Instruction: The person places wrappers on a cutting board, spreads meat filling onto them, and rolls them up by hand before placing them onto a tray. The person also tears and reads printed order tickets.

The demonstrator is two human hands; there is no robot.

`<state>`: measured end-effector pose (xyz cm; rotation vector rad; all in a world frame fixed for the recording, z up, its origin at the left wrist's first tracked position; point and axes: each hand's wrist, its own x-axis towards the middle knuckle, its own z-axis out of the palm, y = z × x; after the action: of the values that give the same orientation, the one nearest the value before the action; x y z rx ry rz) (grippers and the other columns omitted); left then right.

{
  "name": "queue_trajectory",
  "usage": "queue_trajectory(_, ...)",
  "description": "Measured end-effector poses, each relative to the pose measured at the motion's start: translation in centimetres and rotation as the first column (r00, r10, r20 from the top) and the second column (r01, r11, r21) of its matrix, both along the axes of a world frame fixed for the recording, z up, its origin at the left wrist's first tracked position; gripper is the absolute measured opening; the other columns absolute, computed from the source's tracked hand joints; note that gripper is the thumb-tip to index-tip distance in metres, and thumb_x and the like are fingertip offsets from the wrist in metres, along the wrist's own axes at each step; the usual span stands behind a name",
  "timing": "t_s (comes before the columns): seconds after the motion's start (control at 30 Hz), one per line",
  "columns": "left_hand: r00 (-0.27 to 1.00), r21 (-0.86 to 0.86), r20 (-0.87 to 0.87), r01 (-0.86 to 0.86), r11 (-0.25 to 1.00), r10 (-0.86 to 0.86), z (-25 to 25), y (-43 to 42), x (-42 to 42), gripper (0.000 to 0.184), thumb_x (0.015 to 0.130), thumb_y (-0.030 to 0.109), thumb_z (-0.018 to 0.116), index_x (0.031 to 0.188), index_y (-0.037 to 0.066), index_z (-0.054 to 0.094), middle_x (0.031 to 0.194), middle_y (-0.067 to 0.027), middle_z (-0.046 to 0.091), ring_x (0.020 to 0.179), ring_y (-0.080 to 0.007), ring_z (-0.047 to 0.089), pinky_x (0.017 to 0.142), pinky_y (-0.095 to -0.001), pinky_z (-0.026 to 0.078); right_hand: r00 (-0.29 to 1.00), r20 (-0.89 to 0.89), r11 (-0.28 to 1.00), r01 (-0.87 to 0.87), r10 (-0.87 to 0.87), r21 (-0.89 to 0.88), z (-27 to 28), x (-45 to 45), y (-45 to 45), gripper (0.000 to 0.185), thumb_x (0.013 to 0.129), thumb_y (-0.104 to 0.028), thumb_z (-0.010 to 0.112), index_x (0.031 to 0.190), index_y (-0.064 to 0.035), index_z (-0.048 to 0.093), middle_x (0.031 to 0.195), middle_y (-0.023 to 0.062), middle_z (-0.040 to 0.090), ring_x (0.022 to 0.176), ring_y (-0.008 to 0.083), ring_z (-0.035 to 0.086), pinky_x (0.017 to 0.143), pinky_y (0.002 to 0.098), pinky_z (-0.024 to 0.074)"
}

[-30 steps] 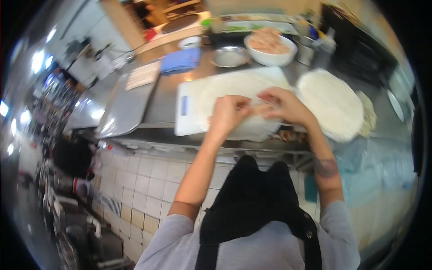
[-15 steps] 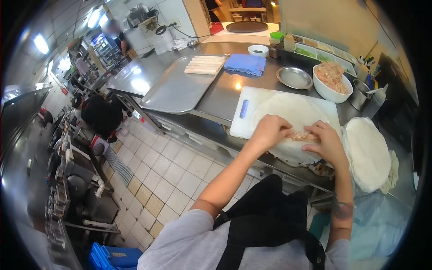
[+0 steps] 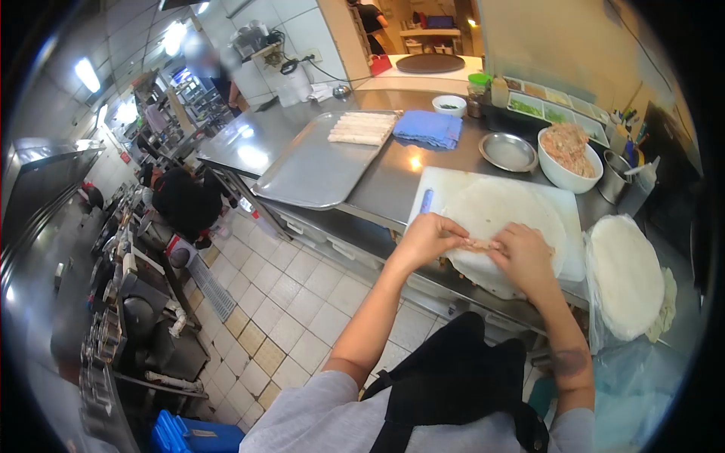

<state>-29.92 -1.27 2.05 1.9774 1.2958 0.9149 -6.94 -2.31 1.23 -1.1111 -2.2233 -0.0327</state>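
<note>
A round, thin white wrapper sheet [image 3: 521, 208] lies on the white cutting board [image 3: 429, 181], its near edge hanging over the board's front. Across the near part of the sheet runs a thin strip of pinkish ground meat filling [image 3: 477, 244]. My left hand [image 3: 427, 240] pinches the left end of this strip, fingers closed. From the right, my right hand [image 3: 524, 258] has its fingertips closed on the strip too, a short way from the left. A white bowl [image 3: 568, 177] heaped with the same filling stands behind the board. Right of the board sits a stack of round wrappers [image 3: 625, 278] in clear plastic.
A metal tray [image 3: 302, 174] at the left holds several white rolls [image 3: 364, 127]. Nearby are a folded blue cloth [image 3: 428, 129], a round metal dish [image 3: 508, 152], a small white bowl [image 3: 448, 104] and topping containers [image 3: 555, 113]. A person in black [image 3: 185, 200] bends down at far left.
My left hand has moved left along the filling, and my right hand has shifted slightly left and down. The whole view has turned a little, so the table things appear further right.
</note>
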Motion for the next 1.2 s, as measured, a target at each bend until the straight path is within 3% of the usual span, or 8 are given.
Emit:
queue_trajectory(0.23,0.994,0.121,-0.066,0.097,0.988,-0.09,-0.5,0.1,-0.3,0.034,0.07,0.012,0.082,0.102,0.005,0.074,0.1,-0.0129,0.072,0.097,-0.0282,0.067,0.087,-0.0346,0.051,0.989,-0.147,0.988,0.01,-0.033,-0.155,1.7,7.3,-1.4,0.019,0.07,-0.008,0.076,0.087,-0.0005,0.069,0.083,0.0121,0.063,0.082,0.0316,0.059,0.073,0.04,0.0466)
queue_trajectory(0.4,0.994,0.223,-0.05,0.106,0.969,-0.098,-1.0,0.2,0.0,0.023,0.07,0.009,0.081,0.092,0.005,0.076,0.089,-0.0125,0.073,0.088,-0.0274,0.068,0.081,-0.0348,0.053,0.947,-0.322,0.944,-0.115,0.01,-0.309,1.6,8.0,-1.3,0.025,0.069,-0.002,0.077,0.093,0.0005,0.071,0.084,0.0103,0.061,0.08,0.0244,0.058,0.072,0.0326,0.046)
queue_trajectory(0.5,0.995,0.195,-0.017,0.097,0.976,-0.096,-1.4,0.3,0.1,0.018,0.071,0.009,0.08,0.089,0.006,0.077,0.087,-0.0115,0.072,0.086,-0.0274,0.067,0.079,-0.0352,0.053,0.96,-0.264,0.893,-0.042,-0.088,-0.449,1.3,9.0,-0.8,0.027,0.07,-0.004,0.078,0.096,0.0002,0.071,0.086,0.0091,0.06,0.081,0.0217,0.058,0.073,0.0306,0.0459)
queue_trajectory(0.63,0.994,0.177,-0.068,0.101,0.979,-0.09,-1.1,0.2,0.2,0.02,0.074,0.004,0.078,0.094,0.005,0.076,0.091,-0.0098,0.073,0.089,-0.0213,0.068,0.08,-0.0323,0.052,0.979,-0.199,0.946,-0.094,0.033,-0.309,-0.3,10.2,0.4,0.037,0.069,-0.008,0.08,0.104,-0.0016,0.071,0.089,0.0112,0.06,0.084,0.0246,0.059,0.076,0.0324,0.0475)
queue_trajectory(0.83,0.999,0.151,-0.051,0.006,0.989,0.001,-0.6,-1.8,-1.0,0.06,0.064,0.001,0.083,0.122,0.002,0.066,0.109,-0.0104,0.073,0.103,-0.0168,0.068,0.095,-0.0325,0.049,0.973,-0.228,0.944,-0.057,-0.02,-0.326,1.2,11.5,-0.8,0.045,0.072,-0.007,0.08,0.115,-0.0024,0.068,0.095,0.0104,0.065,0.087,0.0212,0.062,0.08,0.0307,0.0494)
queue_trajectory(0.87,0.999,0.273,0.002,-0.04,0.961,0.041,-0.5,-2.4,-0.9,0.051,0.067,0.004,0.083,0.116,0.004,0.069,0.1,-0.0132,0.074,0.092,-0.0204,0.071,0.086,-0.0314,0.052,0.966,-0.258,0.943,-0.064,-0.024,-0.328,1.1,11.6,-0.9,0.044,0.073,-0.006,0.079,0.115,-0.0021,0.068,0.097,0.0097,0.068,0.086,0.0185,0.062,0.079,0.029,0.0498)
queue_trajectory(1.03,0.952,0.218,0.057,-0.305,0.927,0.3,-1.0,-3.6,0.1,0.03,0.071,0.001,0.079,0.101,0.001,0.073,0.093,-0.0127,0.074,0.084,-0.0211,0.071,0.079,-0.0304,0.053,0.906,-0.354,0.918,0.082,-0.231,-0.388,1.0,10.7,-1.9,0.023,0.077,-0.004,0.075,0.1,-0.0011,0.074,0.086,0.0091,0.073,0.075,0.0156,0.065,0.072,0.0286,0.0511)
queue_trajectory(1.2,0.925,0.267,0.049,-0.376,0.887,0.378,-2.2,-3.4,2.4,0.023,0.077,0.002,0.076,0.1,0.001,0.074,0.087,-0.0108,0.074,0.08,-0.0149,0.068,0.077,-0.0284,0.052,0.904,-0.357,0.909,0.076,-0.236,-0.409,1.3,10.6,-2.7,0.02,0.083,-0.003,0.068,0.102,0.0008,0.073,0.089,0.0156,0.072,0.08,0.0242,0.069,0.076,0.0297,0.0525)
